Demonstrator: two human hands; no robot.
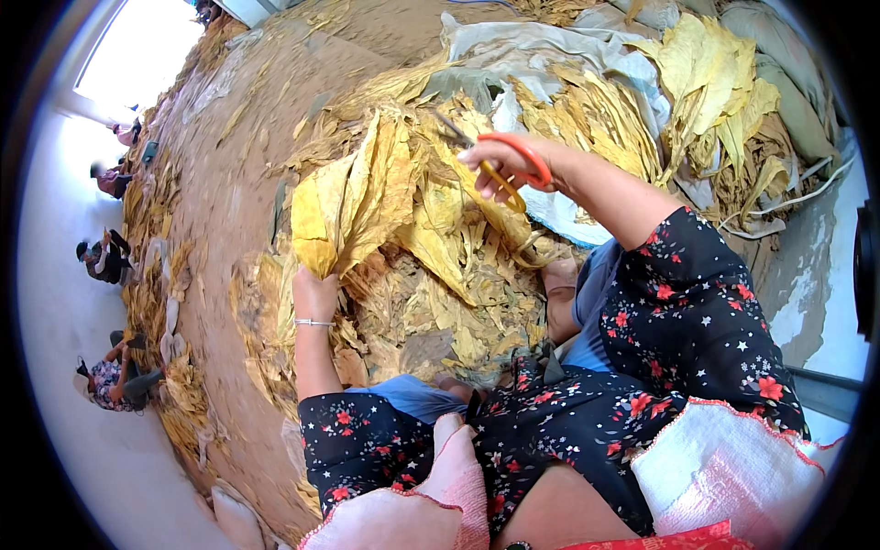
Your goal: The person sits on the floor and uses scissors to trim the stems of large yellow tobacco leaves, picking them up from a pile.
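Observation:
My left hand (317,289) grips the lower end of a bunch of dried yellow leaves (354,203), apparently tobacco, which fans upward and away from me. In my right hand (512,159) is a pair of scissors (509,187) with one orange and one yellow handle loop. Their dark blades point up and left, above the leaves and apart from the held bunch; how far they are spread is hard to tell. Between my legs lies a heap of loose leaves and brown scraps (440,320). Longer yellow leaves (436,227) rest on its top.
At the right stands an upright bunch of pale yellow leaves (708,75) beside stuffed sacks (797,103). White sheeting (543,41) lies behind more leaves (598,117). Leaf bits litter the brown floor (234,275). Several people sit along the left wall (55,275), among leaf piles.

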